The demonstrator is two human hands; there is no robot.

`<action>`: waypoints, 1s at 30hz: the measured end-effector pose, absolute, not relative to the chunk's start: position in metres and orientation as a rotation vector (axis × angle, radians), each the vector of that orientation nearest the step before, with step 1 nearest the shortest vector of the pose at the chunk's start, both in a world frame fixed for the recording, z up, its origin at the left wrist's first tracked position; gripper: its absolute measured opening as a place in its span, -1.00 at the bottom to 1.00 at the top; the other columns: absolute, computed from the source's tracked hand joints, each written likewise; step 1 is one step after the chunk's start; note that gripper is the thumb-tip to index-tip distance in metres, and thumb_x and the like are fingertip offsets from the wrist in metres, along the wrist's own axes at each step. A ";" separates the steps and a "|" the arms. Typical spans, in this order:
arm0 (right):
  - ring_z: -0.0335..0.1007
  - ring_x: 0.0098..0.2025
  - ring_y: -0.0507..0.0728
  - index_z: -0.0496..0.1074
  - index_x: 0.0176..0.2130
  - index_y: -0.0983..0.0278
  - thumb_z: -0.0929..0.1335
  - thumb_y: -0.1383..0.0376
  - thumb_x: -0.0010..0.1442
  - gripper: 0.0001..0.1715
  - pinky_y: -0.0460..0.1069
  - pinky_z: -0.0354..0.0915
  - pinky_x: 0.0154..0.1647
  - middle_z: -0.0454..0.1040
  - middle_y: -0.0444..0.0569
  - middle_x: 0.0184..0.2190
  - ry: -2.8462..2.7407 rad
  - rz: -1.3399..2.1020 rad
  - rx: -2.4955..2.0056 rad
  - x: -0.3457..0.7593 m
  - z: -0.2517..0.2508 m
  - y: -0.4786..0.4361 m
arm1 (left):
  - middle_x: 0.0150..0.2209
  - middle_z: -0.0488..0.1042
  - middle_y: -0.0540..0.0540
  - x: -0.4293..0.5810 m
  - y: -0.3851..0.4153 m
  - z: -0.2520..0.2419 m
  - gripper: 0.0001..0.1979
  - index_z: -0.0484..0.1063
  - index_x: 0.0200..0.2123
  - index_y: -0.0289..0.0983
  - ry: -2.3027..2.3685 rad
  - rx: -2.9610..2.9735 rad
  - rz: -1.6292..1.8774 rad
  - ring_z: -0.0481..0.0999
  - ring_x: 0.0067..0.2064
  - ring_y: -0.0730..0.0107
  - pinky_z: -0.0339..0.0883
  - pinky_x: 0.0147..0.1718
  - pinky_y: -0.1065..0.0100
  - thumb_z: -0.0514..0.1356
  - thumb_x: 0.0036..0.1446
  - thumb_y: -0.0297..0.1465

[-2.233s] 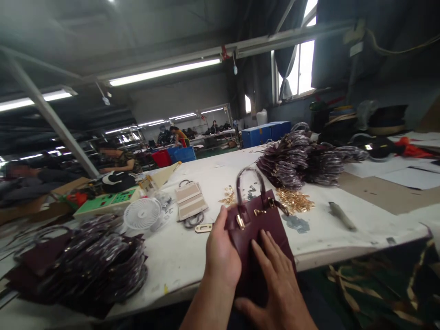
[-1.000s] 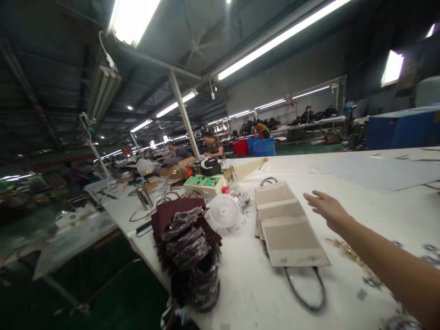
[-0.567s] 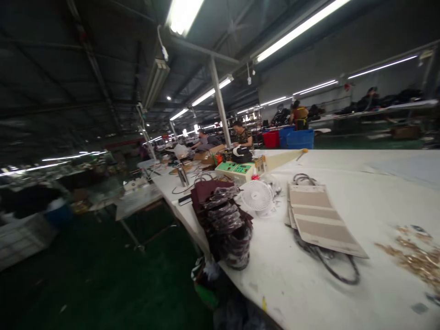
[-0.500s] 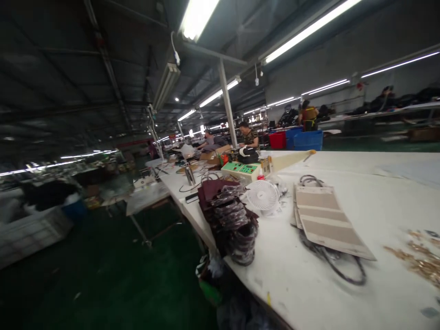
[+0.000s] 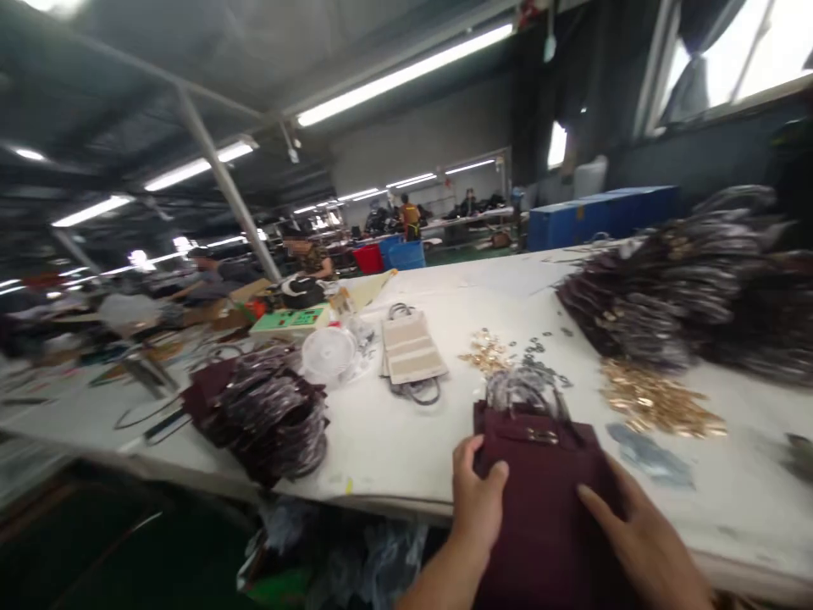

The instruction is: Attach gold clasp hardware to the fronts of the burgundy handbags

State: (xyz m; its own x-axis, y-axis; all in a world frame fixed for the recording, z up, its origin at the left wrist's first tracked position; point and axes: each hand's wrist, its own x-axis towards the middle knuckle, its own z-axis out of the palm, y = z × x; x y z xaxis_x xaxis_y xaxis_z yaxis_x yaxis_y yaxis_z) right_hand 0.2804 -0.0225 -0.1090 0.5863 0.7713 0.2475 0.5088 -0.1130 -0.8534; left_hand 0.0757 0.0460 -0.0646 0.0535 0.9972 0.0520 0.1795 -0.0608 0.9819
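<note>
A dark maroon handbag panel [image 5: 539, 508] with plastic-wrapped handles and a small metal clasp lies at the table's near edge, its lower part running out of view. My left hand [image 5: 479, 496] grips its left edge, thumb on the front face. On its right side my right hand [image 5: 641, 529] holds the other edge, thumb across the front and fingers behind. Just beyond the handles lie gold metal pieces [image 5: 488, 352] and small dark grey fittings [image 5: 539, 360]. More gold pieces [image 5: 654, 402] are heaped to the right, near a greyish plastic piece [image 5: 651, 453].
Wrapped maroon bag pieces form a stack [image 5: 273, 415] at the left and a large pile [image 5: 686, 280] at the right. Between them are a white fan [image 5: 329, 352] and beige striped bag panels [image 5: 412, 347]. A green-topped machine [image 5: 289, 320] and a seated person [image 5: 311, 258] are farther back.
The view has swung to the right, and the fan and beige panels now sit farther left. Both my hands have come into view, holding the maroon handbag panel.
</note>
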 end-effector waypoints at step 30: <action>0.55 -0.16 0.17 0.52 0.01 0.23 0.30 0.06 0.32 -0.59 0.04 0.46 -0.15 0.56 0.06 -0.01 -0.983 0.115 -1.983 0.385 -0.078 0.023 | 0.02 0.53 -0.17 0.088 0.112 -0.073 -0.59 0.47 0.04 -0.16 1.268 1.898 1.071 0.52 0.09 -0.01 0.36 0.16 -0.01 0.20 0.22 -0.07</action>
State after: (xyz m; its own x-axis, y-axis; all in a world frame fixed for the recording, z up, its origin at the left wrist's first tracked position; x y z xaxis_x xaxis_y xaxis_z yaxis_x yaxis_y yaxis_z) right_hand 0.3848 0.0227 -0.0780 0.6807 0.6768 0.2802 0.5941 -0.2864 -0.7517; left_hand 0.0883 0.1124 -0.0732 0.2143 0.9335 0.2875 0.4397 -0.3551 0.8250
